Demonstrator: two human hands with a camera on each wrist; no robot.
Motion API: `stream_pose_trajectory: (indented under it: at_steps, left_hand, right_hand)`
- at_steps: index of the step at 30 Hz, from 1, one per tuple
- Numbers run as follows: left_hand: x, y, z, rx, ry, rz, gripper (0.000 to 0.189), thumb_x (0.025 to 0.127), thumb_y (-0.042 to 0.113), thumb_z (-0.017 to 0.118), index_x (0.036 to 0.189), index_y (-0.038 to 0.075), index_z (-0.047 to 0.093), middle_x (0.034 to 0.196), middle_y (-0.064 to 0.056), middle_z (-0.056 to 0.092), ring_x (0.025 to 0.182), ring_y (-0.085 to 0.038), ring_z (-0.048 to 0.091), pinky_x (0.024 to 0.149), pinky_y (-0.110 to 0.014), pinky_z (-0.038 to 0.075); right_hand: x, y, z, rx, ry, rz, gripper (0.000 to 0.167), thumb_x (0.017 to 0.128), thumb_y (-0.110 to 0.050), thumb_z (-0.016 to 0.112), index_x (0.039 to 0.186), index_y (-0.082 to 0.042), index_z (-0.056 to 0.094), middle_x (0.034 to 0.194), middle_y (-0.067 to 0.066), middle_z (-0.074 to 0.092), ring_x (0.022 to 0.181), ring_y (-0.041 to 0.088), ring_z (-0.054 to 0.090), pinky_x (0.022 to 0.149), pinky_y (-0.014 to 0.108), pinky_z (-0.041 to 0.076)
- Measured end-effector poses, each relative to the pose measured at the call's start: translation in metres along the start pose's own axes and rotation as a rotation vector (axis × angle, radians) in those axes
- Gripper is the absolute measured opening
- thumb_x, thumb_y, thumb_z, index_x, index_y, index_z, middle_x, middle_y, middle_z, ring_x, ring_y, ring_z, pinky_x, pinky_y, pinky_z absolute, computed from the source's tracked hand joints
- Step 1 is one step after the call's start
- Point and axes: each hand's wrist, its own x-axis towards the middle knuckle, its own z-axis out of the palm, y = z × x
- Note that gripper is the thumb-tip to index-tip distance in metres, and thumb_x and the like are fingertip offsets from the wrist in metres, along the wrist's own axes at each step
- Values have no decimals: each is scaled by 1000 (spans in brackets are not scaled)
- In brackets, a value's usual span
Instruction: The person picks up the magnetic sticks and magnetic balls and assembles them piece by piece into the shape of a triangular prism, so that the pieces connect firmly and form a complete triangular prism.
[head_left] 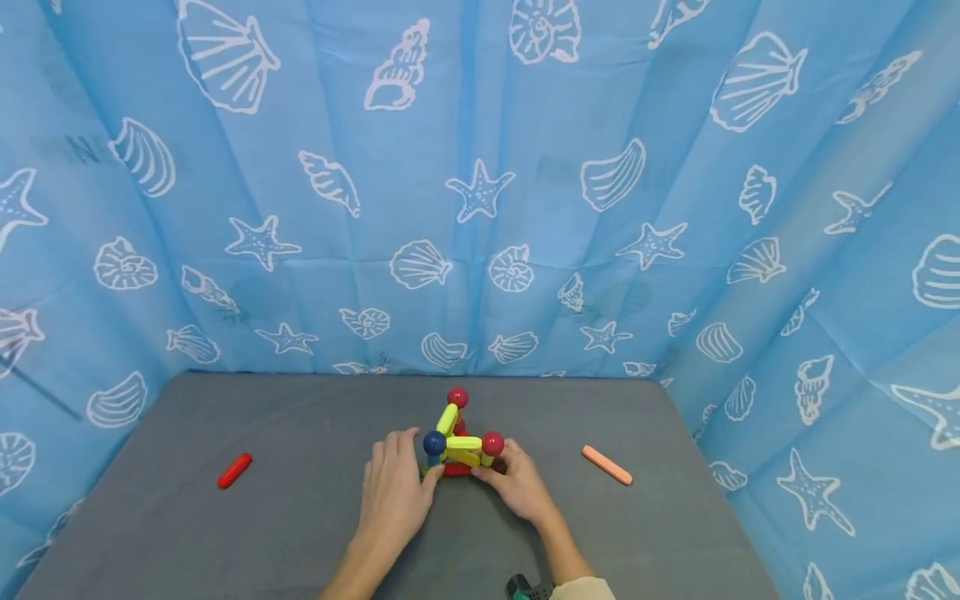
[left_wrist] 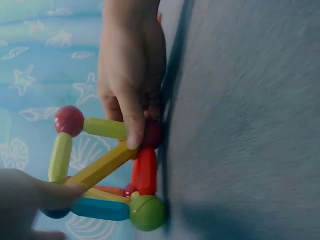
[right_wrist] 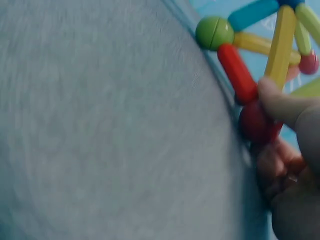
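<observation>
A small frame of magnetic sticks and balls stands on the grey table, its dark blue ball [head_left: 435, 442] and a red ball [head_left: 492, 442] joined by a yellow-green stick [head_left: 463, 443] on top. My left hand [head_left: 392, 492] holds the frame's left side, its thumb by the blue ball and a yellow diagonal stick [left_wrist: 102, 164]. With my right hand [head_left: 527, 487], I pinch the lower red ball [right_wrist: 256, 122] where that diagonal ends. A red stick [left_wrist: 145, 170] links this ball to a green ball [left_wrist: 147, 213] at the base. My left hand's other fingers are partly hidden.
A loose red stick [head_left: 235, 471] lies to the left on the grey table [head_left: 300, 533]. To the right lies an orange stick [head_left: 607, 465]. A dark device [head_left: 519, 587] shows beside my right sleeve. Behind hangs a blue shell-patterned curtain [head_left: 480, 242].
</observation>
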Motion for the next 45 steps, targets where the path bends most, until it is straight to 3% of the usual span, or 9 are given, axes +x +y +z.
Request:
stream_pose_trajectory:
  at_steps: [2, 7, 12, 15, 19, 24, 28, 36, 45]
  left_hand:
    - [-6, -4, 0, 27, -117, -84, 65, 85, 35, 84, 136, 3, 59, 127, -14, 67, 112, -33, 60, 89, -51, 52]
    - [-9, -15, 10, -93, -333, -111, 78, 83, 31, 85, 144, -4, 51, 137, -22, 63, 128, -39, 55, 100, -59, 50]
    - [2, -25, 20, -172, -399, -95, 111, 71, 27, 95, 157, -4, 31, 158, -24, 42, 144, -45, 37, 111, -67, 37]
    - [11, -29, 23, -187, -385, -75, 123, 64, 29, 99, 159, -1, 27, 164, -21, 35, 147, -46, 30, 113, -71, 30]
    - [17, -32, 29, -203, -356, -19, 120, 64, 27, 99, 159, 3, 30, 166, -19, 31, 149, -46, 27, 113, -73, 28]
    - [16, -32, 35, -184, -268, -2, 102, 71, 17, 95, 155, 5, 40, 161, -20, 40, 141, -44, 36, 110, -69, 35]
    - [16, -34, 34, -138, -160, -59, 68, 78, 19, 89, 138, 4, 59, 132, -15, 64, 121, -35, 54, 101, -56, 48]
    - [17, -36, 33, -159, -92, -50, 25, 83, 19, 85, 105, 11, 76, 97, -3, 76, 89, -17, 70, 81, -43, 59]
    - [18, -35, 33, -159, -87, -78, 23, 81, 21, 87, 98, 10, 78, 89, -3, 77, 76, -12, 67, 72, -37, 59]
  right_hand:
    - [-1, -5, 1, -67, 18, 5, 22, 89, -26, 80, 109, -17, 74, 105, 2, 64, 96, 14, 62, 87, 32, 54]
    - [-8, -21, 0, -149, -50, 61, 32, 89, -35, 79, 113, -14, 73, 101, -1, 62, 90, 9, 58, 79, 28, 50]
    - [-14, -33, -11, 70, -243, 114, 38, 97, -37, 70, 121, -9, 72, 105, 10, 73, 86, 18, 68, 70, 26, 55]
    - [-10, -36, -15, 84, -140, 141, 41, 98, -36, 69, 125, -5, 68, 114, 16, 71, 87, 24, 69, 68, 28, 56]
    - [-3, -32, -9, -90, 23, 164, 45, 95, -38, 72, 125, -6, 62, 115, 12, 64, 88, 16, 61, 71, 25, 50]
    - [-5, -23, -3, -263, 24, 116, 18, 92, -25, 76, 101, -17, 63, 97, 4, 62, 85, 13, 52, 73, 27, 45]
    - [-14, -22, -10, -396, 34, 64, 23, 91, -26, 78, 109, -15, 67, 105, 3, 64, 96, 18, 56, 84, 38, 49]
    - [-32, -4, -56, -671, 112, 136, 78, 89, -45, 77, 150, -7, 46, 145, 23, 48, 131, 45, 44, 99, 64, 39]
    - [-52, 22, -117, -711, 158, 298, 64, 94, -25, 74, 144, 4, 48, 133, 33, 53, 115, 51, 47, 83, 59, 41]
